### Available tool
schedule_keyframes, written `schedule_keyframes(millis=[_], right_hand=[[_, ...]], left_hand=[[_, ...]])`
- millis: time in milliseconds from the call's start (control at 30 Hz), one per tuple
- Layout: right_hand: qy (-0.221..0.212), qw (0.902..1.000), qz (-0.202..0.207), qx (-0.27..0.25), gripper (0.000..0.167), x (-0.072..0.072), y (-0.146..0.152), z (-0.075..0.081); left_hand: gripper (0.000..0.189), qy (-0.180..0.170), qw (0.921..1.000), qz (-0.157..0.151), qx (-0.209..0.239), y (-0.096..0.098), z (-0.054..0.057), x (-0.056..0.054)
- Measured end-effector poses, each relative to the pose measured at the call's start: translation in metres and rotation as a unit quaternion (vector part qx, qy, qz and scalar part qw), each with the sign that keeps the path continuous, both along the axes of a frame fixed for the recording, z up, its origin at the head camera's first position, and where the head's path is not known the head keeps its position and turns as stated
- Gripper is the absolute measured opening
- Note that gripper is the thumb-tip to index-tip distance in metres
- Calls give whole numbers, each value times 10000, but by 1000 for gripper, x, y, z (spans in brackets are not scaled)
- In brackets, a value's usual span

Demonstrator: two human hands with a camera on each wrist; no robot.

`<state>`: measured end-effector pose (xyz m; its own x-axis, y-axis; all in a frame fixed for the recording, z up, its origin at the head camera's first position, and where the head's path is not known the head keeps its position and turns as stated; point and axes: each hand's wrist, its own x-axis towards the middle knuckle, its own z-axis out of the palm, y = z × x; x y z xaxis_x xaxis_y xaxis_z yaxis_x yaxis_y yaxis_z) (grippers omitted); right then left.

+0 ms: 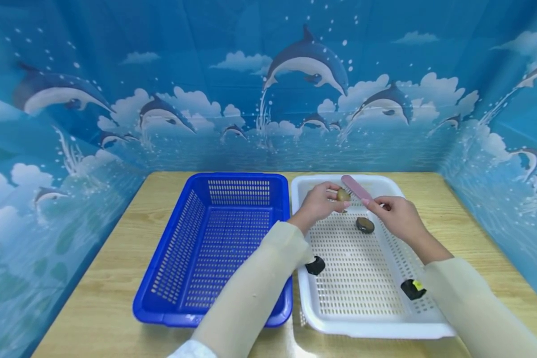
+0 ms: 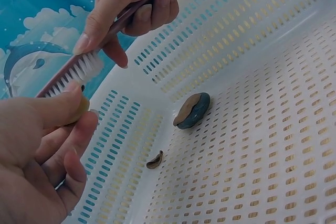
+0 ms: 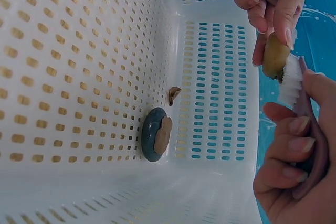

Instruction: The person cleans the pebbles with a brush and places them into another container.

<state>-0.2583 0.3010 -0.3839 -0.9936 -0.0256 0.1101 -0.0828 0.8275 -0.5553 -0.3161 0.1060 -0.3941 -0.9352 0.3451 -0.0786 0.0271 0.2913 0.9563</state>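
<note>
My left hand [image 1: 320,203] pinches a smooth yellowish pebble [image 3: 275,56] between thumb and fingers, over the far end of the white basket [image 1: 369,330]. Dark specks cling to the pebble's lower end. The right hand [image 1: 396,216] grips the handle of a pink brush [image 1: 356,187] with white bristles, its fingers wrapped round it. In the right wrist view the bristles [image 3: 290,83] are right at the pebble's side. Below the hands, a dark grey stone [image 2: 192,111] with a brown patch on top lies on the basket floor, near a small curled brown scrap [image 2: 155,160].
A blue slatted basket [image 1: 145,278] stands left of the white one on the wooden table [image 1: 103,273]. Black wrist camera mounts [image 1: 413,289] sit at both sleeves. A dolphin-print sheet [image 1: 268,124] encloses the table at the back and sides.
</note>
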Motion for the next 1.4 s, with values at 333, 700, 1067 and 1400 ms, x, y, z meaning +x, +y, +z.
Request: schedule_keyframes(millis=[333, 700, 1067, 1400], right_hand=[[-223, 9997, -127, -57, 63, 1, 2, 0], [-370, 9991, 48, -178, 64, 1, 1, 0], [-455, 9981, 278, -293, 64, 0, -1, 1], [-330, 9987, 360, -172, 62, 0, -2, 1]], left_hand=[[45, -148, 9988, 444, 170, 1, 1, -1], [42, -316, 9956, 807, 366, 0, 2, 0], [46, -86, 9993, 370, 50, 1, 0, -2], [40, -105, 9994, -250, -214, -1, 1, 2]])
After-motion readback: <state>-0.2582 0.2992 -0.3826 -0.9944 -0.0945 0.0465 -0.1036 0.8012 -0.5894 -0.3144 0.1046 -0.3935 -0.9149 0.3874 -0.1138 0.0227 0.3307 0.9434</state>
